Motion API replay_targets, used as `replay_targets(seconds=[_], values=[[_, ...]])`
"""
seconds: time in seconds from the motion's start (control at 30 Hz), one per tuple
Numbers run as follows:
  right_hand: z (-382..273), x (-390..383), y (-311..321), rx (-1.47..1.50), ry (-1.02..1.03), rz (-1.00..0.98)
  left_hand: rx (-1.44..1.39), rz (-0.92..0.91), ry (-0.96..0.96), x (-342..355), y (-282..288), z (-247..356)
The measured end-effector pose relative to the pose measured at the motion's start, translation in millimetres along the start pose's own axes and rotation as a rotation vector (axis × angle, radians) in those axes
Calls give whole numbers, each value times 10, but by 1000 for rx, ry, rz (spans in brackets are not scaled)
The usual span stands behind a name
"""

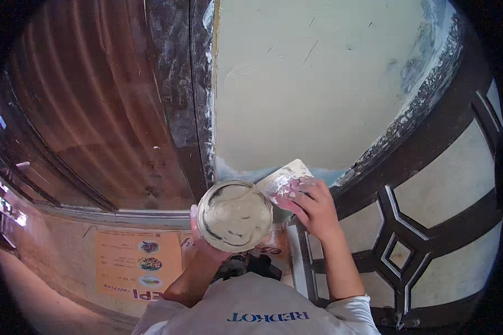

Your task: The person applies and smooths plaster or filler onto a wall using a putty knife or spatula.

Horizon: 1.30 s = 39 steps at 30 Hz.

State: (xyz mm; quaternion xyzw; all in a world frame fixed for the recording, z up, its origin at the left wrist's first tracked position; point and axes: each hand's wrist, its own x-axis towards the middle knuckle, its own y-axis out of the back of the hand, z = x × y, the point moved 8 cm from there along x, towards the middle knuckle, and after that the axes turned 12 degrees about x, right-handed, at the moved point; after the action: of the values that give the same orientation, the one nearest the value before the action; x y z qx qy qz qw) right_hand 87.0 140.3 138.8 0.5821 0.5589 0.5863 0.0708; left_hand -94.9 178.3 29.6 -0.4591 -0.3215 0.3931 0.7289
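Observation:
My left hand (211, 251) holds up a round tub (200, 207) from beneath and its left side, the fingers mostly hidden. Pale cream putty (235, 220) fills it, streaked and with dark gaps near the edge. In my right hand (314, 206) is a flat, putty-smeared spreader (284, 177), gripped between thumb and fingers. Its left corner reaches the tub's right rim, where putty runs toward it. White smears cover the right fingers. Just beyond both hands stands a wall panel (302, 95) coated in cream filler, with a few short dark scratches.
Dark frame strips (187, 84) edge the panel, splashed with white. Left of it is a brown glossy panel (95, 106); at the right is a dark lattice door or grille (408, 218) with pale panes. An orange poster (137, 262) lies lower left, beside a tan floor or ledge.

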Motion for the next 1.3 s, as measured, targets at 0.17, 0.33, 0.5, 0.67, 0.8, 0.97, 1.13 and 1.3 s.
replay_targets(seconds=[0.17, 0.33, 0.5, 0.67, 0.8, 0.97, 1.13, 1.3], values=[[170, 2, 256, 21, -96, 97, 58, 8, -50, -12, 29, 61], [121, 127, 410, 209, -311, 177, 95, -32, -50, 48, -116, 68], [-422, 363, 106, 2, -123, -101, -65, 54, 11, 95, -14, -74], [-655, 262, -313, 38, 82, -170, -148, -80, -10, 89, -16, -123], [-634, 229, -128, 66, 50, -208, -78, 28, -64, 51, 27, -84], [-680, 200, -266, 46, 78, -174, -28, 91, -44, 92, 19, -84], [-579, 129, -157, 11, 57, -148, -130, 18, -93, 62, -79, -12], [-662, 63, -280, 53, 83, -200, -74, 18, -94, 87, -35, -10]])
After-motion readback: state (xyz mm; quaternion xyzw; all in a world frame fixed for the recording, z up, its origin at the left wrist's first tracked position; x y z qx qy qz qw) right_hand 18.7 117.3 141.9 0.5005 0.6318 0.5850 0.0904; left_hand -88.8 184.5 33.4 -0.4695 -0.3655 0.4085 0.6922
